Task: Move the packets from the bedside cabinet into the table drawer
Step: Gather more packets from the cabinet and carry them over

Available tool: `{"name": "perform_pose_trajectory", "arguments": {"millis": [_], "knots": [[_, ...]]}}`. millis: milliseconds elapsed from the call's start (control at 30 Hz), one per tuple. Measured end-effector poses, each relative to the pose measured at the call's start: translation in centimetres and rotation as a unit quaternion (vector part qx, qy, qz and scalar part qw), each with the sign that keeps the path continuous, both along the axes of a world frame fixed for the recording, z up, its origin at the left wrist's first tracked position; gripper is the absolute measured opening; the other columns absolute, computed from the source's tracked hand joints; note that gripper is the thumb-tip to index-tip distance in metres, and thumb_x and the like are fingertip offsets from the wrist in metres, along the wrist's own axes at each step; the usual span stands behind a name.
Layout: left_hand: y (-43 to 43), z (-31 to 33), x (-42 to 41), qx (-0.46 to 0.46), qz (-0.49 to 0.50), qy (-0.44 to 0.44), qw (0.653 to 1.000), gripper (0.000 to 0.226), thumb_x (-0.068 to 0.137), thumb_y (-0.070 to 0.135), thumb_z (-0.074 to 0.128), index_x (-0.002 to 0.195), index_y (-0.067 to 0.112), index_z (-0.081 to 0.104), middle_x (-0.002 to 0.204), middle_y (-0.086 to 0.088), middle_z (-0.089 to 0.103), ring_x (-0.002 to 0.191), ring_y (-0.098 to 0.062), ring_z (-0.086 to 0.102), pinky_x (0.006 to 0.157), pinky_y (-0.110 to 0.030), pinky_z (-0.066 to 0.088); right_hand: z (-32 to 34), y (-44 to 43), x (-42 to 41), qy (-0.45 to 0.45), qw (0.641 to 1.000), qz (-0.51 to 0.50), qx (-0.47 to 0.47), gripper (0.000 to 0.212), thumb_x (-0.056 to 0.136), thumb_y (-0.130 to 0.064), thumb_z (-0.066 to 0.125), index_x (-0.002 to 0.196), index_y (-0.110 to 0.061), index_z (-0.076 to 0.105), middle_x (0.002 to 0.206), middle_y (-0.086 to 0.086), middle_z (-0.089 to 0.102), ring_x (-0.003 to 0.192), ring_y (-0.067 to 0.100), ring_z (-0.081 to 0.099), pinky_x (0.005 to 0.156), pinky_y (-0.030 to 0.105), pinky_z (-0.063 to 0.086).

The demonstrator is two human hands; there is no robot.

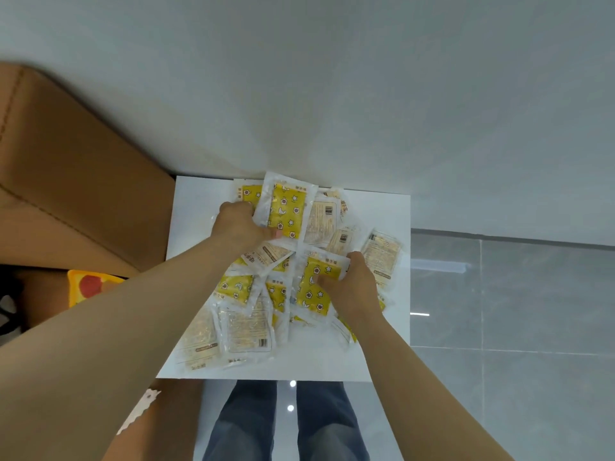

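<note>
Several yellow and clear packets (248,329) lie in a loose heap on the white top of the bedside cabinet (382,207). My left hand (238,224) grips one yellow packet (288,207) at the far side of the heap and holds it tilted up. Nearer the front right, my right hand (349,284) pinches another yellow packet (314,287) with thumb on its face and fingers curled over its right edge. Some packets show their pale printed backs. The table drawer is out of view.
A tan padded headboard (66,181) stands close on the left of the cabinet. A white wall (332,94) runs behind it. Grey floor tiles (515,311) lie to the right. My legs in jeans (286,424) stand at the cabinet's front edge. A yellow and red cushion (90,286) peeks out at the left.
</note>
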State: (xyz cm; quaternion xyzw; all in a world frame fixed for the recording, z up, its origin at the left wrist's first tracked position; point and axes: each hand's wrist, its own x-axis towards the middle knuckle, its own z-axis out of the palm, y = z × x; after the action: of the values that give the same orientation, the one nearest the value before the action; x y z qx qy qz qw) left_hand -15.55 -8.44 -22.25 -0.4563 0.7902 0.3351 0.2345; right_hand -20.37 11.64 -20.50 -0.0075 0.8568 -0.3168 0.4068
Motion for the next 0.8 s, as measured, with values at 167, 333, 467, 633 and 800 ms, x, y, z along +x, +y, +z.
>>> {"name": "perform_pose_trajectory", "arguments": {"millis": [167, 333, 467, 633, 800], "knots": [[-0.8, 1.1, 0.6, 0.064, 0.013, 0.054, 0.996, 0.044, 0.071, 0.039, 0.08, 0.1, 0.01, 0.066, 0.094, -0.001, 0.064, 0.088, -0.022, 0.06, 0.07, -0.029, 0.045, -0.3, -0.3, 0.0, -0.045, 0.998, -0.046, 0.004, 0.033, 0.077, -0.023, 0.076, 0.095, -0.007, 0.053, 0.083, 0.005, 0.059, 0.064, 0.012, 0.053, 0.054, 0.024, 0.044], [-2.1, 2.3, 2.1, 0.102, 0.034, 0.079, 0.991, 0.03, 0.072, 0.028, 0.081, 0.092, 0.013, 0.064, 0.091, 0.0, 0.063, 0.085, -0.02, 0.059, 0.074, -0.029, 0.047, 0.0, -0.5, 0.1, -0.034, 0.996, -0.078, -0.005, 0.054, 0.081, -0.022, 0.073, 0.064, -0.023, 0.023, 0.059, -0.006, 0.027, 0.047, 0.009, 0.026, 0.047, 0.018, 0.022], [-2.4, 3.4, 3.4, 0.091, 0.035, 0.096, 0.991, 0.032, 0.073, 0.024, 0.08, 0.098, 0.011, 0.065, 0.095, -0.001, 0.065, 0.085, -0.021, 0.061, 0.07, -0.029, 0.047, 1.2, -0.8, 0.9, -0.002, 0.997, -0.083, -0.01, 0.035, 0.082, -0.022, 0.071, 0.069, -0.008, 0.042, 0.064, 0.01, 0.04, 0.056, 0.022, 0.04, 0.052, 0.029, 0.033], [-2.0, 5.3, 4.9, 0.065, 0.052, 0.119, 0.989, 0.026, 0.074, 0.024, 0.079, 0.088, 0.011, 0.061, 0.08, 0.004, 0.06, 0.073, -0.014, 0.057, 0.055, -0.023, 0.039, 4.2, -0.2, 0.4, 0.057, 0.996, -0.069, -0.022, 0.023, 0.086, -0.02, 0.067, 0.073, -0.008, 0.051, 0.069, 0.009, 0.056, 0.061, 0.022, 0.053, 0.052, 0.026, 0.04], [-1.4, 8.4, 6.2, 0.053, 0.081, 0.143, 0.985, 0.031, 0.071, 0.024, 0.081, 0.082, 0.004, 0.06, 0.084, -0.014, 0.064, 0.079, -0.032, 0.061, 0.06, -0.033, 0.044, 8.1, 1.0, -0.2, 0.116, 0.993, -0.031, -0.003, 0.026, 0.087, -0.02, 0.064, 0.067, -0.016, 0.049, 0.065, 0.003, 0.055, 0.058, 0.018, 0.05, 0.05, 0.023, 0.037]]}}
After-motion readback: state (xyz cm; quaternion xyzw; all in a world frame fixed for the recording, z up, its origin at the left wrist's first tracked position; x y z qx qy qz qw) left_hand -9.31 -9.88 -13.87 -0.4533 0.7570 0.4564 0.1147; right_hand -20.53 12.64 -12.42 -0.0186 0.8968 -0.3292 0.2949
